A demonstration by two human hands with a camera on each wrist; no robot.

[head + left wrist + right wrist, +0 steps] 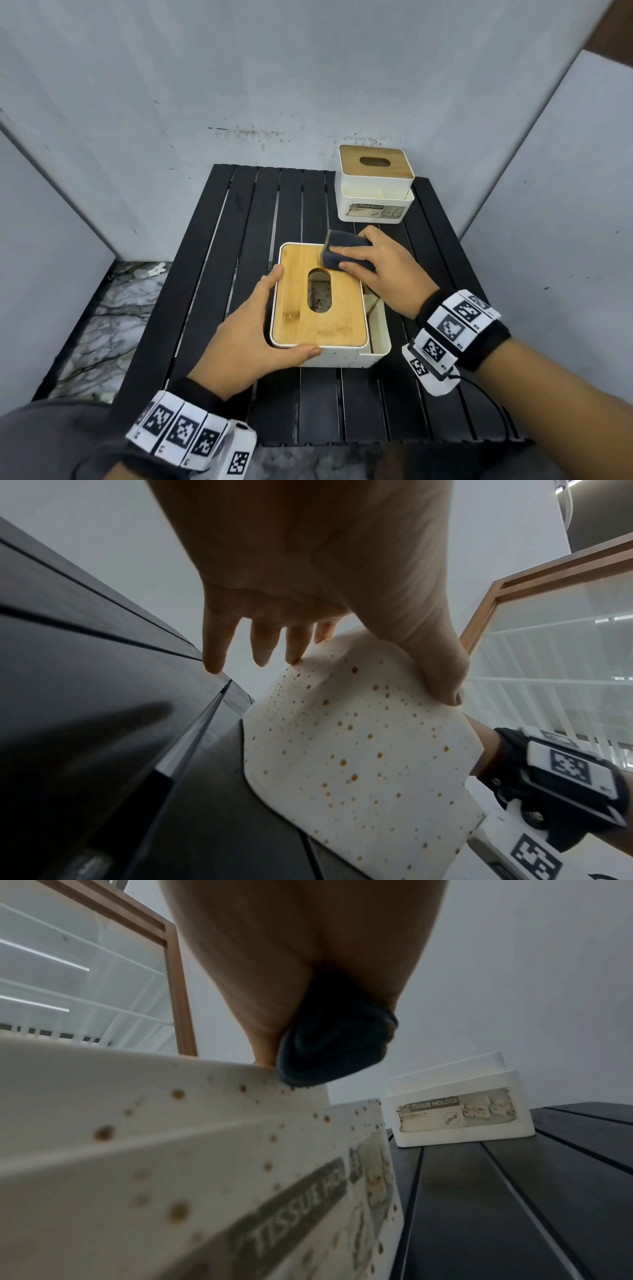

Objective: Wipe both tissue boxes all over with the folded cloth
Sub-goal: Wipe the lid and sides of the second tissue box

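A white speckled tissue box [346, 356] with a bamboo lid [308, 308] stands in the middle of the black slatted table [239, 212]. My left hand [253, 329] grips its near-left corner, thumb on the front edge, fingers along the left side [294, 653]. My right hand [383, 270] holds the folded dark cloth [346, 250] and presses it on the lid's far-right corner; in the right wrist view the cloth [335, 1042] sits on the box rim [205, 1096]. A second white tissue box [375, 185] with a bamboo lid stands at the back right.
Grey panels [308, 85] wall in the table at the back and both sides. A marble floor [113, 315] shows left of the table. The near box carries brown spots [342, 761] on its walls and a "TISSUE HOLDER" label [294, 1202].
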